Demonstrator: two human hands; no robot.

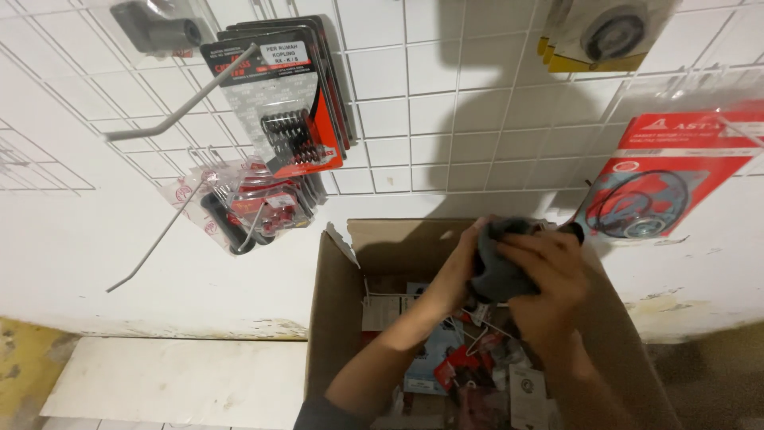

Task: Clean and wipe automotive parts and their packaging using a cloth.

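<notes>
Both my hands are raised over an open cardboard box point(334, 310) and grip the same dark grey rubbery part point(500, 269). My left hand point(461, 267) holds its left side, fingers curled around it. My right hand point(545, 279) wraps over its right side and top. Inside the box lie several packaged parts point(446, 366) in clear, blue and red wrapping, partly hidden by my forearms.
A white wire grid point(414, 103) hangs on the wall, with bare metal hooks point(171, 119). Packs of springs on black-and-red cards point(290, 111), a clear bag of red and black parts point(247, 207) and a red gasket pack point(660, 179) hang from it. White board point(175, 382) lies on the floor left.
</notes>
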